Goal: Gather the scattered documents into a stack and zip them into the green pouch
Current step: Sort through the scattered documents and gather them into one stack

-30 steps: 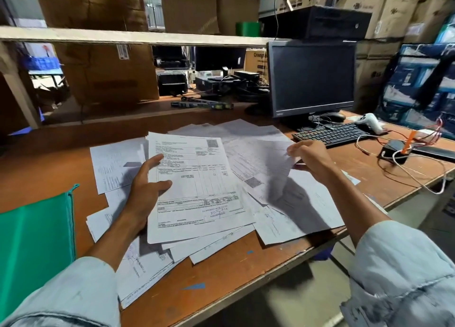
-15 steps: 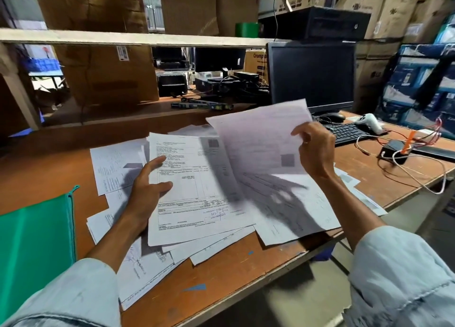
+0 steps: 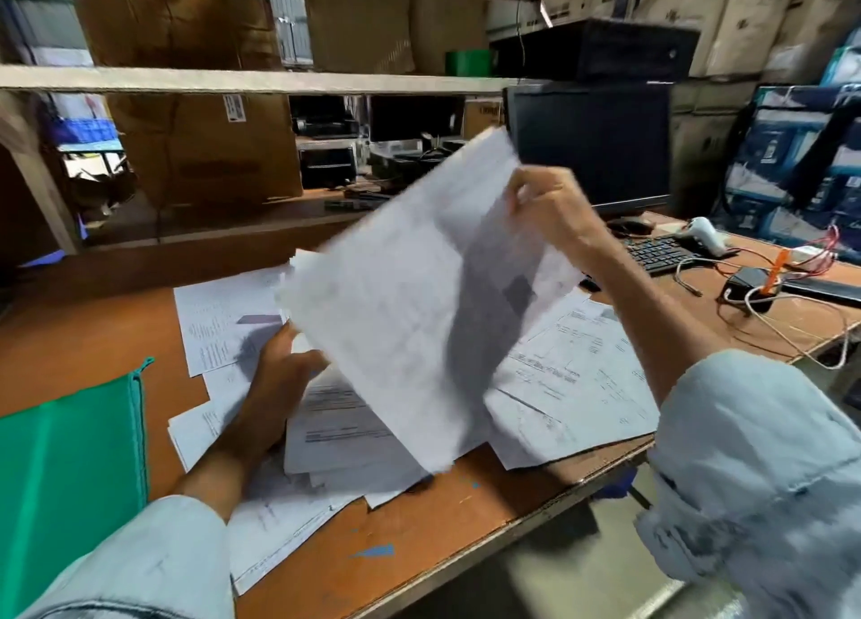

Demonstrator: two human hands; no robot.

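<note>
One blurred white sheet (image 3: pixel 410 320) aloft over many loose printed documents (image 3: pixel 573 385).

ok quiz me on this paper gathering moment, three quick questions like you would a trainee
1. True or false: the right hand pinches a sheet and holds it up.
2. Where is the green pouch? A) flat on the desk, at the left B) held in the right hand C) under the left hand
3. Fill in: the left hand rests on the ___ of papers.
Key: 1 true; 2 A; 3 stack
</note>
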